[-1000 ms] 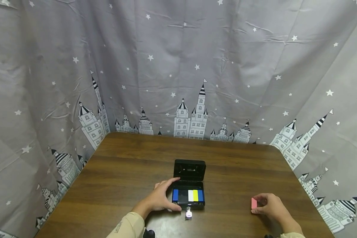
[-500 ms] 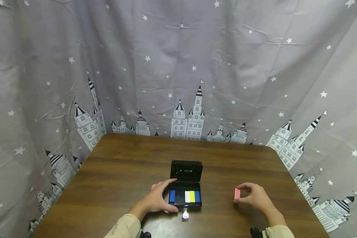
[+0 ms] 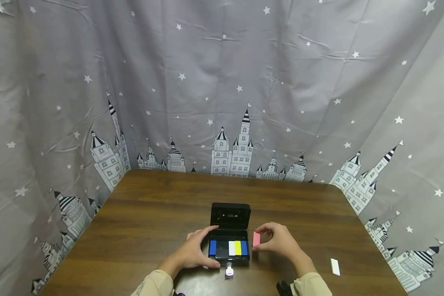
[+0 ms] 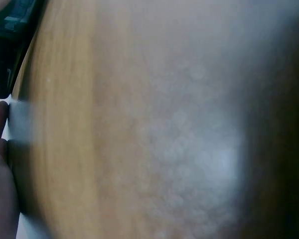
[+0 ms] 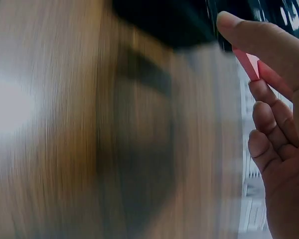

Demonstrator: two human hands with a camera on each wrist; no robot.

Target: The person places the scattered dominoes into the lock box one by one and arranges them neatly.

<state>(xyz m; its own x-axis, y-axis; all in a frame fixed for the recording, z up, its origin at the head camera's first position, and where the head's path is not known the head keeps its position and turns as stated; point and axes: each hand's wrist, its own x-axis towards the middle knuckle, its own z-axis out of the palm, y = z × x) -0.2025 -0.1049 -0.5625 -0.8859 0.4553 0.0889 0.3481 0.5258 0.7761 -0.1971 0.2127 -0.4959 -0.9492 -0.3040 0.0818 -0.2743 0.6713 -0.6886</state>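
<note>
A small black cash box (image 3: 240,261) stands on the wooden table with its lid (image 3: 230,222) raised. Inside lie a blue block (image 3: 212,248) at the left and a white block (image 3: 231,248), a yellow block (image 3: 238,248) and another blue block (image 3: 244,248) at the right, with a black gap between. My left hand (image 3: 193,251) grips the box's left side, thumb at the front corner, fingers toward the hinge. Just right of the box, my right hand (image 3: 278,241) pinches a pink block (image 3: 256,239) upright between thumb and fingers. A key with a white head (image 3: 229,271) hangs at the box front.
A loose white block (image 3: 335,267) lies on the table (image 3: 163,197) at the right, beyond my right forearm. Behind the table and along both sides hangs a grey curtain (image 3: 192,98) with castles and stars. The left wrist view is mostly blurred tabletop.
My right hand has carried the pink block leftward, close to the box, uncovering the white block on the table. My left hand stays at the box.
</note>
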